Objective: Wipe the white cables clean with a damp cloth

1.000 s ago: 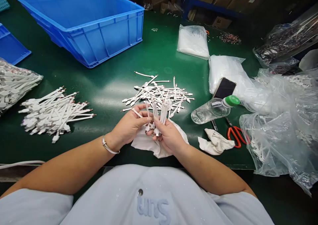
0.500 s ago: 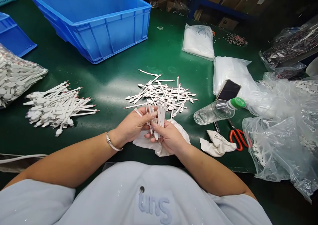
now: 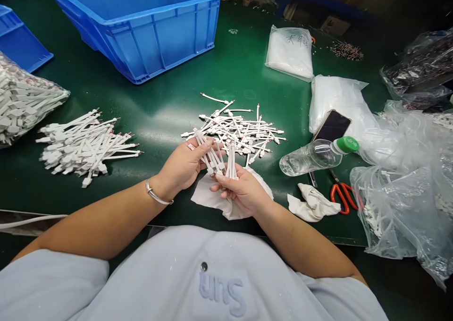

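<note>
Short white cables with connector ends fill both hands. My left hand (image 3: 186,163) is closed round one bunch of white cables (image 3: 209,155), which leans to the upper left. Close beside it, my right hand (image 3: 244,189) grips a second bunch (image 3: 231,163), held nearly upright. The lower ends of the two bunches almost meet; whether they touch I cannot tell. Just beyond the hands lies a loose pile of the same cables (image 3: 240,127), pointing in many directions. A white cloth (image 3: 212,193) is spread on the table under the hands.
At left are another cable pile (image 3: 85,146) and a bag full of cables (image 3: 24,99). A blue bin (image 3: 170,33) stands behind. To the right lie a bottle (image 3: 307,158), a phone (image 3: 331,125), red-handled scissors (image 3: 343,196), a crumpled cloth (image 3: 313,203) and plastic bags (image 3: 396,203).
My left hand has tilted and moved slightly up and left, so its bunch now fans apart from the right one. The whole view has shifted a little.
</note>
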`<action>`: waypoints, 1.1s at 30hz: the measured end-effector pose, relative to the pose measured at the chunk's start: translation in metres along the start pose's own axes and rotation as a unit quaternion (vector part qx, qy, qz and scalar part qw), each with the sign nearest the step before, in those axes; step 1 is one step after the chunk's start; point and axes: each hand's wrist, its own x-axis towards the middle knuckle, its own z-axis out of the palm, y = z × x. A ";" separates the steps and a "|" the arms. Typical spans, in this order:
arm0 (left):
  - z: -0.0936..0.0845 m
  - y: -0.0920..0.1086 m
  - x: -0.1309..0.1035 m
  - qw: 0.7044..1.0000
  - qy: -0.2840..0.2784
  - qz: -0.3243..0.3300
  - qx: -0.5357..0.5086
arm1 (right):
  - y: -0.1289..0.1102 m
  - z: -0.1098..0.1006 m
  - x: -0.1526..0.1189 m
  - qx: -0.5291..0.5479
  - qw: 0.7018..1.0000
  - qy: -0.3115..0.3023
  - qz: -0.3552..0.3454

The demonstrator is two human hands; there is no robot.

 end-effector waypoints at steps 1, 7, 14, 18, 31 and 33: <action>0.000 0.001 0.000 1.000 -0.002 0.002 0.001 | 0.000 0.000 0.000 -0.001 1.000 0.004 -0.006; 0.000 -0.001 0.000 1.000 -0.020 -0.014 0.009 | 0.003 -0.003 0.003 -0.021 0.999 0.013 -0.032; 0.001 0.005 0.001 1.000 -0.011 -0.004 0.005 | 0.000 -0.005 0.002 -0.049 0.998 0.018 -0.030; 0.002 0.009 0.001 1.000 0.030 -0.006 -0.004 | 0.000 -0.008 0.003 -0.065 0.997 0.024 -0.034; 0.004 0.010 0.000 0.998 0.002 -0.060 -0.008 | 0.003 -0.011 0.006 -0.074 0.994 0.036 -0.077; 0.005 0.010 0.001 0.997 0.004 -0.070 -0.014 | 0.004 -0.012 0.007 -0.083 0.992 0.033 -0.084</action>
